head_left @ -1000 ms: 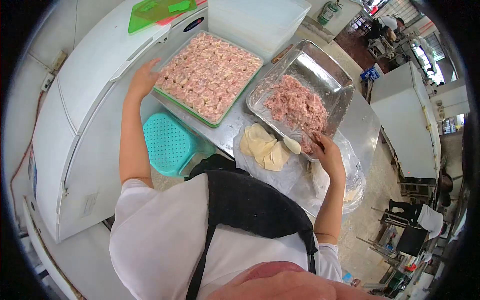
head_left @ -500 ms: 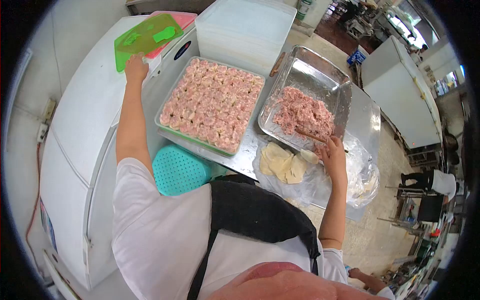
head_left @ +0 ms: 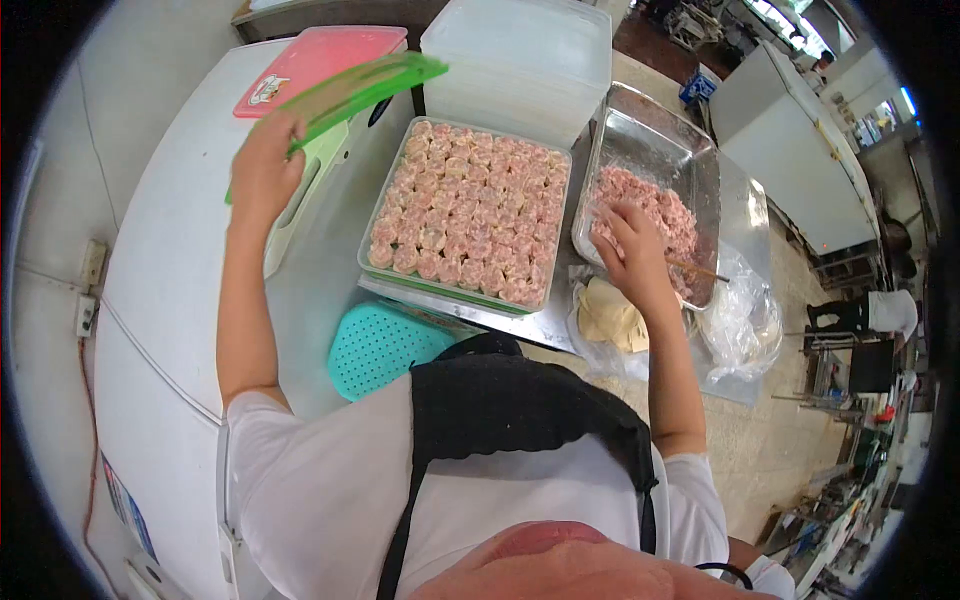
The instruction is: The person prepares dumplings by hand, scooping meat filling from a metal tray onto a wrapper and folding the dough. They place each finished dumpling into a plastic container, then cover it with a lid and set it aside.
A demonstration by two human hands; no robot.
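Observation:
My left hand (head_left: 268, 165) grips a green plastic lid (head_left: 365, 88) by its edge, lifted and tilted above the white chest freezer. Over the near left side of the metal tray (head_left: 655, 112) is my right hand (head_left: 632, 245), fingers apart and holding nothing I can see. Pink minced meat (head_left: 660, 205) lies in that tray. A thin wooden stick (head_left: 697, 268) rests across the meat beside my right wrist. Left of the tray, a square container (head_left: 455, 292) is filled with rows of meat dumplings (head_left: 470, 210). Round dough wrappers (head_left: 612, 318) lie stacked below my right hand.
A stack of translucent containers (head_left: 510, 95) stands behind the dumplings. A pink lid (head_left: 320, 65) lies on the white freezer (head_left: 170, 270) at left. A turquoise perforated plastic piece (head_left: 385, 348) sits below the table edge. Clear plastic bags (head_left: 745, 325) lie at right.
My left hand has lifted the green lid off the pink one and moved it right, tilting it. My right hand has let go of the stick and moved left over the tray.

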